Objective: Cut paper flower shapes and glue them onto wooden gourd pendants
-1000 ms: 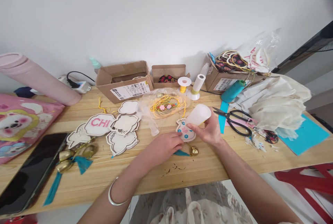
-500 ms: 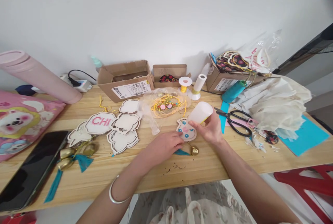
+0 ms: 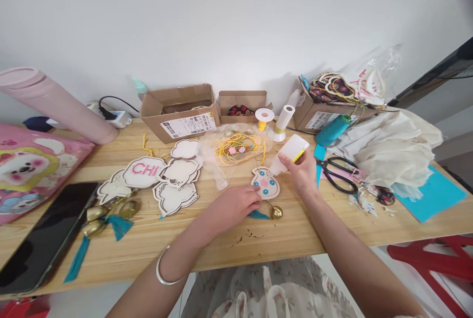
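A white glue bottle [image 3: 291, 149] with a yellow label strip is gripped in my right hand [image 3: 305, 174], tilted so its nozzle points down and left at the ornament's upper edge. The pouch-shaped ornament [image 3: 266, 191], pale with blue flowers and a pink one, lies flat on the table. My left hand [image 3: 241, 205] has its fingers pressed together on the ornament's left edge; the fingertips are partly hidden. Below the ornament hang a gold bell [image 3: 276, 212] and a teal tassel [image 3: 257, 215], partly behind my left fingers.
White wooden-edged plaques [image 3: 177, 195] and gold bells with teal tassels [image 3: 120, 227] lie left, beside a phone [image 3: 48, 234]. A plastic bag of yellow cords [image 3: 240, 146] and cardboard boxes [image 3: 181, 111] stand behind. Black scissors [image 3: 342, 175], teal thread [image 3: 332, 131] and fabric [image 3: 399, 150] lie right.
My right hand has turned the glue bottle, so its yellow-labelled side and narrow nozzle now show. My left hand and the ornament have stayed nearly in place.
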`<move>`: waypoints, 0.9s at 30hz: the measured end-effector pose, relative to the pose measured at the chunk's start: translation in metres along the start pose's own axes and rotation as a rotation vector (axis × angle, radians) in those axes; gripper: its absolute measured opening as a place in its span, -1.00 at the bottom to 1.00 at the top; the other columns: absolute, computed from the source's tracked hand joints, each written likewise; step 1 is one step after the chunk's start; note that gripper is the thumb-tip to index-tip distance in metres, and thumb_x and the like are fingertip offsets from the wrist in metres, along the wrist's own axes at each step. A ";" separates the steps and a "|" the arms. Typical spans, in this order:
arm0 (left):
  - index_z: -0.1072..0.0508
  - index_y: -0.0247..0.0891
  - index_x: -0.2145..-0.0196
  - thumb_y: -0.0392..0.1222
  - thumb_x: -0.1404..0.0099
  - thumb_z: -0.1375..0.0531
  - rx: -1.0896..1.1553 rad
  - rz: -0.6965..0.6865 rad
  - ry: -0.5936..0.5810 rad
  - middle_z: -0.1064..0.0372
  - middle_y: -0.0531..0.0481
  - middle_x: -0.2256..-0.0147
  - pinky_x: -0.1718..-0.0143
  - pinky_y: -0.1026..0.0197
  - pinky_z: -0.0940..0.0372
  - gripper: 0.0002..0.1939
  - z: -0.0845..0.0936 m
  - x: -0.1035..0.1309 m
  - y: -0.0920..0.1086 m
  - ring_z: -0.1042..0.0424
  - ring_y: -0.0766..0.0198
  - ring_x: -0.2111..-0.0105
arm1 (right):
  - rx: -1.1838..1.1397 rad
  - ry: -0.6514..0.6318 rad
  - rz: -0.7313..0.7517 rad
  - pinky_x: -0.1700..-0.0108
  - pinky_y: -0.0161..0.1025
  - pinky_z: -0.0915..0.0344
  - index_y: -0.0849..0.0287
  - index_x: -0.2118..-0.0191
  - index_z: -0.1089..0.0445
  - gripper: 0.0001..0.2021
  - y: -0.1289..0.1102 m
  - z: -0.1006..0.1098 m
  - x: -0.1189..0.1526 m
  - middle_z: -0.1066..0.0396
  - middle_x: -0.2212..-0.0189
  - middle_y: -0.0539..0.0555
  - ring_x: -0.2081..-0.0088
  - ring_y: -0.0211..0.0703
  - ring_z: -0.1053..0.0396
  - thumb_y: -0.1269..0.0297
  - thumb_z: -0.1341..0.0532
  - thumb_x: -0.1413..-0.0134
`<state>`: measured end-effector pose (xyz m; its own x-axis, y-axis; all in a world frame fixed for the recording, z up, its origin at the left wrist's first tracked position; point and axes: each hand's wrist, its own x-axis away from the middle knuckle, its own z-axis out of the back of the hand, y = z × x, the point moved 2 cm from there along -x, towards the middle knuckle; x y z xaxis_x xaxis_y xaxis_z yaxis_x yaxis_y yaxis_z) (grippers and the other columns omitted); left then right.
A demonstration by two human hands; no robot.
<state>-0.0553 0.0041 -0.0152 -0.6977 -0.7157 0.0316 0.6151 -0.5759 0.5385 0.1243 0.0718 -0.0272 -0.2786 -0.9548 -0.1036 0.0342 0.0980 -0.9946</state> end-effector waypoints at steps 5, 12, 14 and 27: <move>-0.43 -0.25 0.28 -0.28 -0.33 -0.01 0.006 -0.004 -0.001 -0.44 -0.04 0.20 0.11 0.22 -0.24 -0.80 0.000 0.000 0.000 -0.37 0.20 0.09 | 0.013 0.023 -0.018 0.44 -0.24 -0.32 0.18 0.32 -0.26 -0.52 0.003 0.002 -0.001 -0.43 0.44 0.02 0.45 -0.19 -0.37 0.08 -0.39 0.41; -0.44 -0.26 0.30 -0.28 -0.33 0.00 0.022 0.008 -0.009 -0.44 -0.04 0.23 0.12 0.21 -0.25 -0.79 0.002 0.000 0.002 -0.37 0.20 0.09 | 0.008 0.025 -0.008 0.48 -0.25 -0.31 0.17 0.34 -0.25 -0.54 -0.001 0.001 0.000 -0.43 0.46 0.02 0.45 -0.17 -0.37 0.08 -0.38 0.40; -0.44 -0.26 0.29 -0.29 -0.33 -0.01 0.018 0.013 -0.015 -0.45 -0.04 0.23 0.12 0.21 -0.25 -0.80 0.003 -0.001 0.003 -0.37 0.19 0.09 | 0.012 0.023 -0.012 0.47 -0.24 -0.32 0.17 0.34 -0.24 -0.54 -0.002 0.000 0.001 -0.43 0.46 0.02 0.45 -0.17 -0.37 0.08 -0.38 0.41; -0.44 -0.24 0.28 -0.25 -0.34 0.01 0.028 -0.002 0.010 -0.44 -0.05 0.21 0.12 0.21 -0.25 -0.77 0.001 0.000 0.000 -0.38 0.21 0.11 | 0.078 -0.021 0.093 0.37 -0.15 -0.38 0.15 0.30 -0.23 -0.53 -0.007 -0.004 0.008 -0.43 0.41 0.03 0.38 -0.11 -0.41 0.09 -0.37 0.38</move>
<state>-0.0554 0.0040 -0.0144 -0.6948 -0.7189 0.0220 0.6032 -0.5657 0.5622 0.1183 0.0642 -0.0214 -0.2502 -0.9484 -0.1945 0.1336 0.1651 -0.9772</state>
